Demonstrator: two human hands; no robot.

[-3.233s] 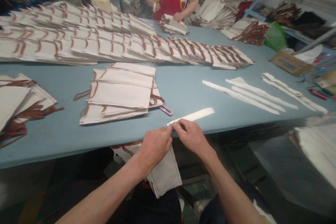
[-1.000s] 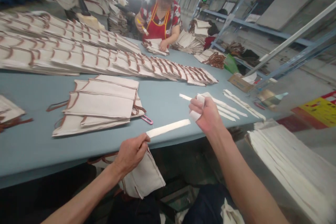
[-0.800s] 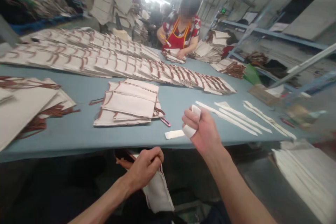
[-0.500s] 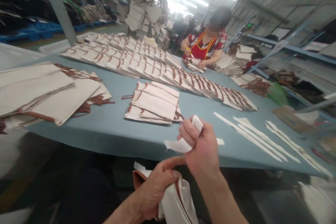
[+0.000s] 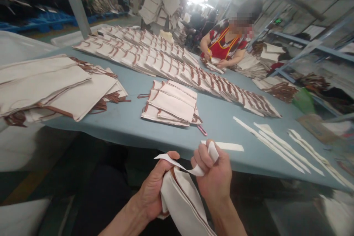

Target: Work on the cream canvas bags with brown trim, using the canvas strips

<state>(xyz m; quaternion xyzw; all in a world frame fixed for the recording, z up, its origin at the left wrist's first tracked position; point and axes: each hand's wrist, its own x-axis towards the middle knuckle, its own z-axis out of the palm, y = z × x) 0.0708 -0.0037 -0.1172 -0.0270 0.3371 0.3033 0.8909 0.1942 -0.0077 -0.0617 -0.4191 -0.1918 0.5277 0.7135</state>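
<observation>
My left hand is wrapped round the upper end of a cream fabric piece with brown edging, just in front of the table edge. To its right, my right hand is closed in a fist on a white strip. One end of the strip sticks up out of the fist, and the other stretches across the top of the fabric piece to my left thumb. Beyond my hands lies a small stack of cream fabric pieces. A slim pinkish tool rests beside that stack.
Long overlapping rows of brown-edged pieces cross the blue-grey table. A larger pile lies at left. Loose white strips lie at right, and another strip near my right hand. A co-worker works across the table.
My left hand has risen with the fabric piece, and the strip's free end now reaches over to my left thumb. The slim pinkish tool has come into fuller view. The camera view has shifted slightly.
</observation>
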